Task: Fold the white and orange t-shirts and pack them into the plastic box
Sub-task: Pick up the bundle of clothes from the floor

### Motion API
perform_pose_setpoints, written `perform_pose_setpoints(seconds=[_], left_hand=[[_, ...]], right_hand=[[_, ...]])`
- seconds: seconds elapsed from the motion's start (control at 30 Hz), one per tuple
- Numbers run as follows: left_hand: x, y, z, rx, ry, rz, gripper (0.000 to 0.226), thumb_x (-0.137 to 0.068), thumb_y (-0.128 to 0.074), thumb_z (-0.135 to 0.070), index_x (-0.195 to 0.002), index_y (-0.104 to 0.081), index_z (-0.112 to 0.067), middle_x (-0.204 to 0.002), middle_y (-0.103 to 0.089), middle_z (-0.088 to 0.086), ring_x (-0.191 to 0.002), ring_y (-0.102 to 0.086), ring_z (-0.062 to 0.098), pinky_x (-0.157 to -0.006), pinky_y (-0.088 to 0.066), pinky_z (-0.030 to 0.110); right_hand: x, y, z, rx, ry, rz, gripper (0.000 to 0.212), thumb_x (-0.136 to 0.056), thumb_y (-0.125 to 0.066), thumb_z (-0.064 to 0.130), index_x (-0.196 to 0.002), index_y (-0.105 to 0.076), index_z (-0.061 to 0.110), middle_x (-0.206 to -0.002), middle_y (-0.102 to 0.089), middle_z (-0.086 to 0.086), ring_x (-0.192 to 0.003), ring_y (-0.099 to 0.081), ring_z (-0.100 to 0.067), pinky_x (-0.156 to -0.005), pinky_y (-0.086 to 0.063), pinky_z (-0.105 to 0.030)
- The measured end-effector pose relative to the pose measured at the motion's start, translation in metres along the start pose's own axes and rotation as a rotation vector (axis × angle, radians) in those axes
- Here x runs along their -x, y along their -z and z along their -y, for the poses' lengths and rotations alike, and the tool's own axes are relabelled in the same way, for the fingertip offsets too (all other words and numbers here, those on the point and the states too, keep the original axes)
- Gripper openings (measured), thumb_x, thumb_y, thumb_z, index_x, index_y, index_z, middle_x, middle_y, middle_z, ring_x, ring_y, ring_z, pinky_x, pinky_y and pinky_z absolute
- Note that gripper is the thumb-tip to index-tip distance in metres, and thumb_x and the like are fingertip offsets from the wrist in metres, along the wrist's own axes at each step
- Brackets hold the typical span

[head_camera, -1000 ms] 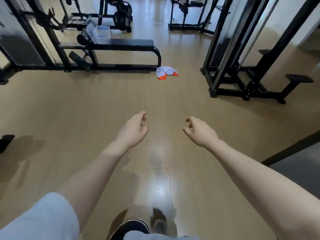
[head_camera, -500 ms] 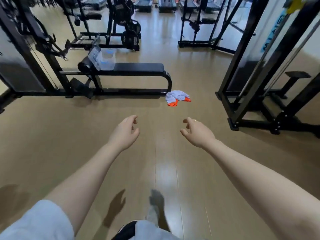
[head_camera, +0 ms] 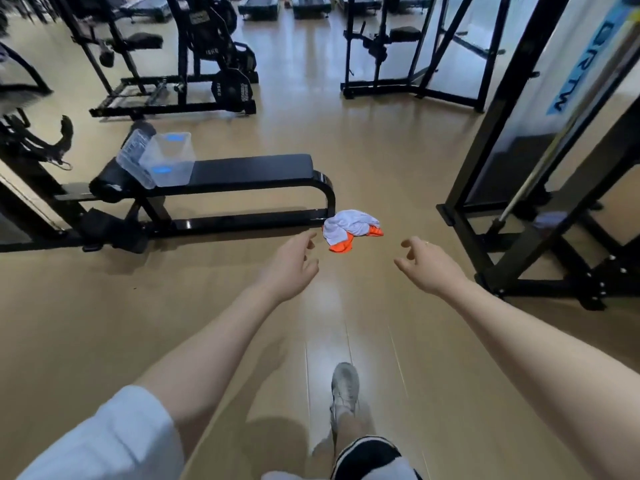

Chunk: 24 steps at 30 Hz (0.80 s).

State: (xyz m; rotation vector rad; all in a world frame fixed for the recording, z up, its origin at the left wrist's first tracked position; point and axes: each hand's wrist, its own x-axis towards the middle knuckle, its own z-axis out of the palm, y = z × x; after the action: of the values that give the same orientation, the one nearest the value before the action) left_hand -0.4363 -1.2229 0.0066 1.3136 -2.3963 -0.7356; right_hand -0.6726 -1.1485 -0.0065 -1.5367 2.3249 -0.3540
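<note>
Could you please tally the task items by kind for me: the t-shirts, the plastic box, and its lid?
T-shirts: 2, a white t-shirt crumpled over an orange t-shirt on the floor by the bench
Plastic box: 1, on the bench
Lid: 1, leaning against the box
Total: 4

Glossy wood-look floor (head_camera: 346,140), clear plastic box (head_camera: 169,161), crumpled cloth t-shirts (head_camera: 349,227), black padded bench (head_camera: 249,169)

This place is a gym: a black padded bench (head_camera: 242,168), weight machines (head_camera: 194,64) and treadmills (head_camera: 277,3) stand on wooden floor (head_camera: 104,323).
</note>
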Motion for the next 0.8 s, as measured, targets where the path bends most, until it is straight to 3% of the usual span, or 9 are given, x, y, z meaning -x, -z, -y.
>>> perform_pose_setpoints(seconds=[0.17, 0.3, 0.4, 0.47, 0.67, 0.8], left_hand=[[-0.140, 0.003, 0.026, -0.001, 0.124, 0.056, 0.054, -0.092, -0.048, -0.018, -0.143, -0.032, -0.017, -0.131, -0.051, 0.002, -0.103, -0.054, 0.017, -0.086, -0.043, 0.026], [-0.230, 0.014, 0.046, 0.105, 0.245, -0.006, 0.052, -0.092, -0.048, -0.014, -0.142, -0.033, -0.015, -0.125, -0.053, 0.004, -0.099, -0.055, 0.019, -0.088, -0.045, 0.030], [-0.293, 0.010, 0.071, 0.137, 0.314, 0.018, 0.051, -0.092, -0.047, -0.015, -0.141, -0.033, -0.015, -0.120, -0.056, 0.005, -0.093, -0.056, 0.020, -0.085, -0.046, 0.030], [-0.337, 0.003, 0.091, 0.122, 0.339, 0.055, 0.050, -0.092, -0.047, -0.018, -0.140, -0.034, -0.016, -0.120, -0.057, 0.004, -0.091, -0.056, 0.020, -0.085, -0.046, 0.031], [-0.502, -0.032, 0.143, 0.080, 0.321, 0.176, 0.048, -0.092, -0.046, -0.021, -0.139, -0.037, -0.016, -0.121, -0.057, 0.001, -0.089, -0.056, 0.017, -0.083, -0.048, 0.031], [-0.609, -0.060, 0.166, 0.115, 0.337, 0.292, 0.047, -0.090, -0.047, -0.018, -0.137, -0.038, -0.016, -0.119, -0.057, 0.003, -0.083, -0.050, 0.015, -0.077, -0.041, 0.025]], right_hand=[[-0.156, 0.026, 0.014, -0.034, 0.062, 0.074, 0.035, -0.093, -0.045, 0.029, -0.123, -0.047, 0.011, -0.117, -0.057, -0.006, -0.106, -0.054, -0.026, -0.080, -0.045, -0.036], [-0.260, 0.035, 0.026, -0.004, 0.116, 0.132, 0.031, -0.093, -0.043, 0.026, -0.114, -0.051, 0.004, -0.111, -0.061, -0.011, -0.099, -0.056, -0.029, -0.075, -0.045, -0.036], [-0.329, 0.024, 0.028, 0.072, 0.160, 0.186, 0.032, -0.092, -0.044, 0.028, -0.116, -0.051, 0.008, -0.115, -0.060, -0.009, -0.103, -0.055, -0.027, -0.070, -0.040, -0.031], [-0.375, 0.014, 0.028, 0.103, 0.169, 0.221, 0.034, -0.091, -0.043, 0.028, -0.120, -0.048, 0.012, -0.121, -0.059, -0.008, -0.107, -0.056, -0.027, -0.076, -0.045, -0.033], [-0.528, -0.011, 0.008, 0.097, 0.090, 0.255, 0.031, -0.091, -0.042, 0.025, -0.115, -0.049, 0.008, -0.118, -0.058, -0.010, -0.102, -0.055, -0.029, -0.071, -0.040, -0.033], [-0.623, -0.028, -0.010, -0.003, -0.049, 0.319, 0.028, -0.091, -0.044, 0.023, -0.113, -0.050, 0.007, -0.112, -0.058, -0.012, -0.101, -0.053, -0.030, -0.071, -0.040, -0.033]])
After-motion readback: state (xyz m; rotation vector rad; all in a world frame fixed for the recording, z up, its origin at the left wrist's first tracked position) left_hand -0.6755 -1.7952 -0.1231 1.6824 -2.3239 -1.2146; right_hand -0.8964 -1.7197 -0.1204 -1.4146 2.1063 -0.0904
